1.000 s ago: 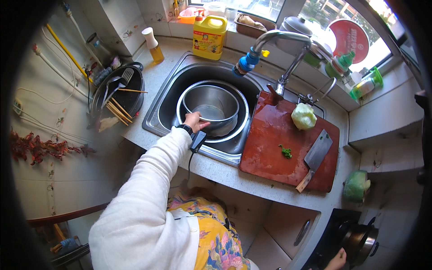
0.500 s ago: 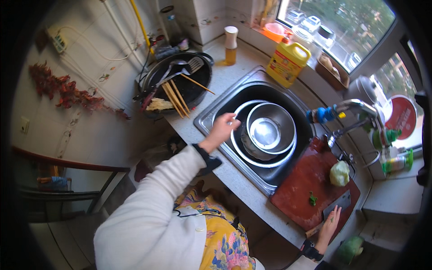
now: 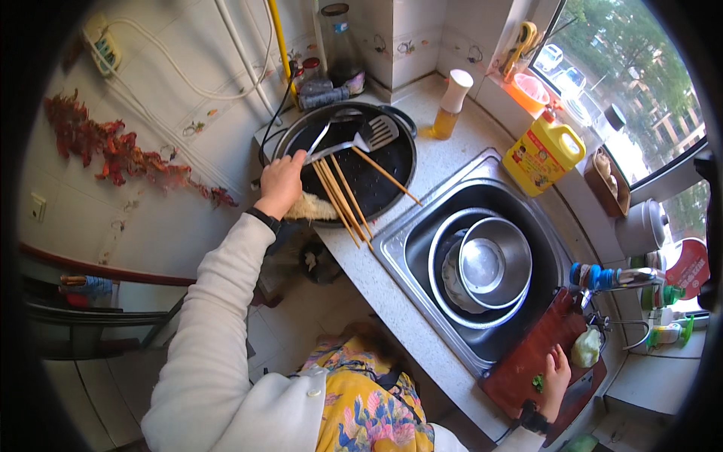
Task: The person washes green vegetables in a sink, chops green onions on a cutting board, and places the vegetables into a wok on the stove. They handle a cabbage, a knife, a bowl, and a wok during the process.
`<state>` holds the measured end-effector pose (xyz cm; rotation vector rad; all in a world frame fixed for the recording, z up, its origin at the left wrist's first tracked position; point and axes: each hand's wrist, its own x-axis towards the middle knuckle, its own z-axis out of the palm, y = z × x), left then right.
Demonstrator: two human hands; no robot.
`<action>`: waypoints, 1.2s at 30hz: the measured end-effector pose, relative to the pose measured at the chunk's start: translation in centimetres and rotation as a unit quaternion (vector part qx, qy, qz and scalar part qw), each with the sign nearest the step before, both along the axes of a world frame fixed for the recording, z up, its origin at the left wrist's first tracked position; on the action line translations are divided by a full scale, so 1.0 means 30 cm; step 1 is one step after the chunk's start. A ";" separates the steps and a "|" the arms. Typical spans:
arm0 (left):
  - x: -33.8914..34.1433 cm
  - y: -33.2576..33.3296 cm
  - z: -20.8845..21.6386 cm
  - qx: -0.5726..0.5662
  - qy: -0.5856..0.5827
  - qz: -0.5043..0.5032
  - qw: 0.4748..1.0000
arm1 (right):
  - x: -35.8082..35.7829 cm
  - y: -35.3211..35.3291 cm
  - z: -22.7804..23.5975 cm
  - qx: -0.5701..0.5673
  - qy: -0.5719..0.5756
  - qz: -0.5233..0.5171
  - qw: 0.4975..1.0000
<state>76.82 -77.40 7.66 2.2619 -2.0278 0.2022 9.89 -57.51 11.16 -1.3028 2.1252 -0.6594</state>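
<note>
My left hand [image 3: 281, 186] is closed round the handle end of a metal slotted spatula [image 3: 382, 132], which lies across a large black pan [image 3: 392, 184]. Wooden chopsticks [image 3: 340, 197] and a pale scrubber [image 3: 311, 207] rest at the pan's near rim. Another metal utensil [image 3: 319, 138] lies by the spatula; its far part is hard to make out. My right hand [image 3: 556, 383] hovers or rests with fingers apart over a red-brown cutting board [image 3: 520, 373]. Beside its fingers are chopped greens [image 3: 537, 383] and a peeled pale-green vegetable [image 3: 587, 348].
The sink [image 3: 422, 248] holds nested metal bowls [image 3: 493, 264]. A yellow jug [image 3: 544, 154] and an oil bottle [image 3: 452, 105] stand behind it. The faucet [image 3: 633, 277] reaches in from the right. Dried red chillies [image 3: 113, 151] hang on the left wall.
My left hand has gone from above the sink's left edge to the pan and closed on the spatula's handle. My right hand has come off the cleaver. The view has shifted left.
</note>
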 end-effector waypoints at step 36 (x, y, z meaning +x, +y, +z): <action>-0.450 0.332 0.281 0.127 0.619 -0.129 0.764 | 0.133 0.010 -0.169 -0.303 0.201 -0.163 0.917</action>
